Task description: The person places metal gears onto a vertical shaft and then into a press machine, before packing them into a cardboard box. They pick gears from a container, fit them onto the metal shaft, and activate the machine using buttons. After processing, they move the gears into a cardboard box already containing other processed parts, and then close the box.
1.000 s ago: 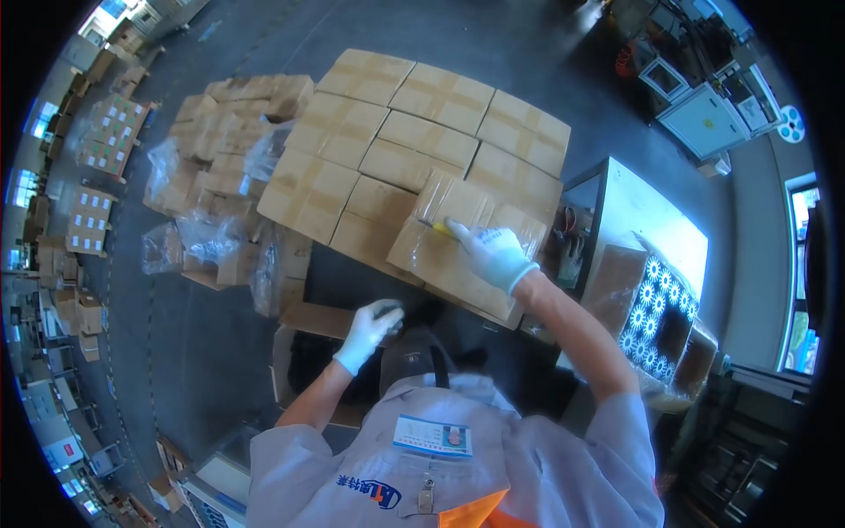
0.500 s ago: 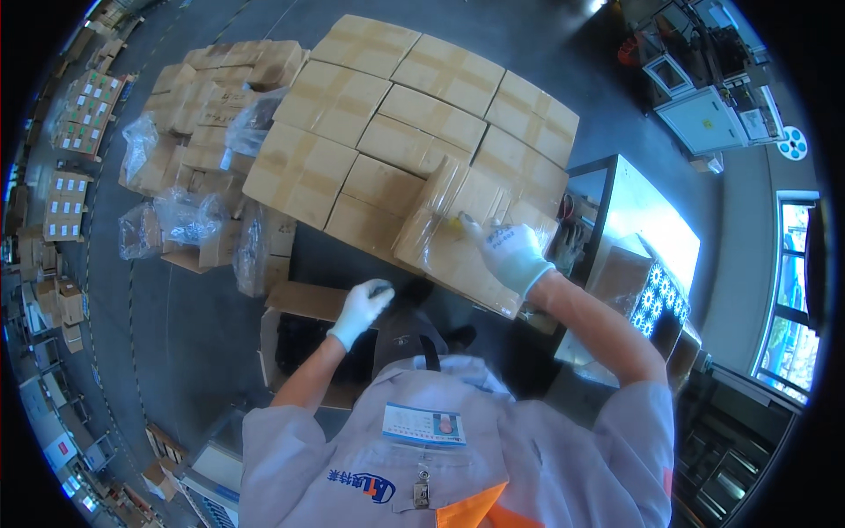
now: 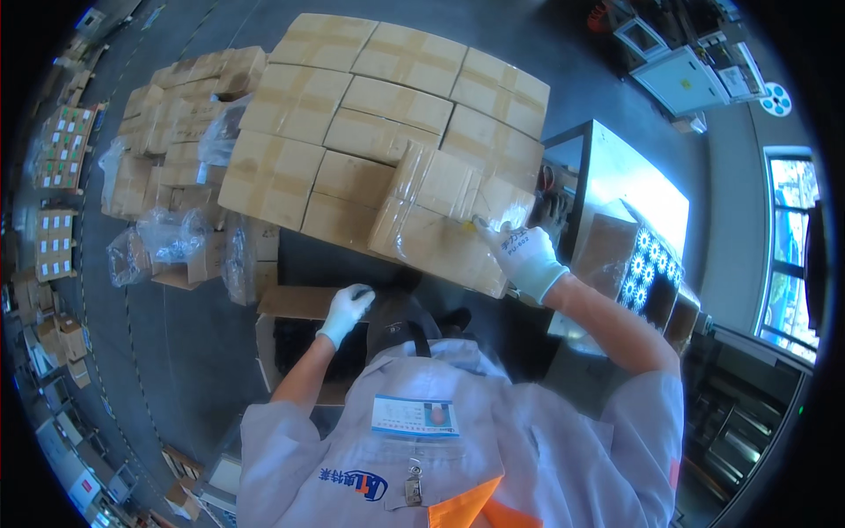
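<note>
Head view: far to the left of the carton stack [image 3: 387, 101] stand boxes with white labels [image 3: 55, 242]. Nearer, just left of the stack, is a heap of brown cartons [image 3: 189, 163], with crumpled clear plastic [image 3: 172, 233] at its near end. On my side of the stack, apart from its near edge, sits an open carton [image 3: 295, 302], its inside dark. My gloved left hand [image 3: 346, 314] hangs over or beside that carton, I cannot tell which, short of the stack's near edge; the fingers curl loosely, and I cannot tell whether they hold anything. The taped carton [image 3: 440, 224] lies on top of the stack at its near right corner, clear tape shining on it. Against its top a small yellow thing [image 3: 471, 227] shows, mostly hidden by my fingertips. My gloved right hand [image 3: 528, 260] has thumb and fingers drawn together on it, over the stack's near right corner. Just right of the stack stands a metal-topped table [image 3: 642, 172], bearing a box [image 3: 607, 245] of white star-shaped pieces [image 3: 635, 273].
</note>
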Action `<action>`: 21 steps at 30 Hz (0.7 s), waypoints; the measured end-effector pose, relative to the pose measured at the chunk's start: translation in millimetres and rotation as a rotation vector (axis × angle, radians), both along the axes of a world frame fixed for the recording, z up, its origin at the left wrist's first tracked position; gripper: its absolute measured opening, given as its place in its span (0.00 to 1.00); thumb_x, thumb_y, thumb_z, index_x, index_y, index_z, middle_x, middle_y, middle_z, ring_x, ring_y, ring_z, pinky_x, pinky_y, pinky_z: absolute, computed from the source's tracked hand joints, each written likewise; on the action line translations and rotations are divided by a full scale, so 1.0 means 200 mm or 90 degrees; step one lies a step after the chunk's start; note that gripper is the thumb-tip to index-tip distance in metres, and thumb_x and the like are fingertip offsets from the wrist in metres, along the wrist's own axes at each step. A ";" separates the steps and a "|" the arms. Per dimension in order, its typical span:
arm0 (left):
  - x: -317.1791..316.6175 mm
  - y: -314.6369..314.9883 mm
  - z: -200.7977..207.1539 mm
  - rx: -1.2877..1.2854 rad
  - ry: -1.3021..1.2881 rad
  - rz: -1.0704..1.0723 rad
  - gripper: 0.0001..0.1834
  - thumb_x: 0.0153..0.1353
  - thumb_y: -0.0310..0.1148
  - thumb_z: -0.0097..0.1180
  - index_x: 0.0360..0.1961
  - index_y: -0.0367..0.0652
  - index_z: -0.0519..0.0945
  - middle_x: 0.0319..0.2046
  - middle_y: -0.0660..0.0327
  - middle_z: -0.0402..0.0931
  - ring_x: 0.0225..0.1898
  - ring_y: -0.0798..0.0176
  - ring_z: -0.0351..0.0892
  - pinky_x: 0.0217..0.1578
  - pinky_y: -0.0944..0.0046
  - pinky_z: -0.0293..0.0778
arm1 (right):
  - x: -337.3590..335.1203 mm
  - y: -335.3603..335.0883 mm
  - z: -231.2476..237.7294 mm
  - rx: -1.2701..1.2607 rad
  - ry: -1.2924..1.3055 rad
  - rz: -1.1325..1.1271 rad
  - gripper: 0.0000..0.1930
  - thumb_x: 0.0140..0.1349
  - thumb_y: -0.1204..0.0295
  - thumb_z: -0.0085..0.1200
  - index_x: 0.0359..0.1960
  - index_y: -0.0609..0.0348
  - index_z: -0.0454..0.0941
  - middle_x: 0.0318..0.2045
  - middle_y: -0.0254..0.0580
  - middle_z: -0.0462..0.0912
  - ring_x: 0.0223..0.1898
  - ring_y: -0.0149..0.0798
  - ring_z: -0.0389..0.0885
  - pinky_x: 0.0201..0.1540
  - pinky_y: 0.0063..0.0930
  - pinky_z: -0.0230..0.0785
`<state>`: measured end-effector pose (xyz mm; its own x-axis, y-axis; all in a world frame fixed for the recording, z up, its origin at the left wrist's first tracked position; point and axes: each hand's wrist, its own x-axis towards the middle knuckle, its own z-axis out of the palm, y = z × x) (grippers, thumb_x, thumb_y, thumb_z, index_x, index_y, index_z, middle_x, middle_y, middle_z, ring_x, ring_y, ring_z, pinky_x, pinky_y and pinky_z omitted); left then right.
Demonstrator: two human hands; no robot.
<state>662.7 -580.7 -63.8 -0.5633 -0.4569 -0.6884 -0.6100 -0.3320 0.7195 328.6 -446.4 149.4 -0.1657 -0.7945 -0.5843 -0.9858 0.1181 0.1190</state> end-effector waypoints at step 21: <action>0.07 -0.13 -0.26 0.026 -0.086 -0.108 0.18 0.66 0.39 0.60 0.50 0.35 0.80 0.32 0.62 0.81 0.28 0.68 0.80 0.27 0.67 0.76 | -0.46 0.55 0.10 -0.328 0.025 -0.378 0.25 0.63 0.62 0.56 0.61 0.54 0.73 0.33 0.50 0.84 0.35 0.49 0.85 0.39 0.42 0.76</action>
<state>677.1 -606.3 -116.6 -0.5311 -0.3328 -0.7792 -0.7499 -0.2434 0.6151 237.0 -337.0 170.0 -0.6607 -0.7354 -0.1507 -0.7364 0.6739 -0.0601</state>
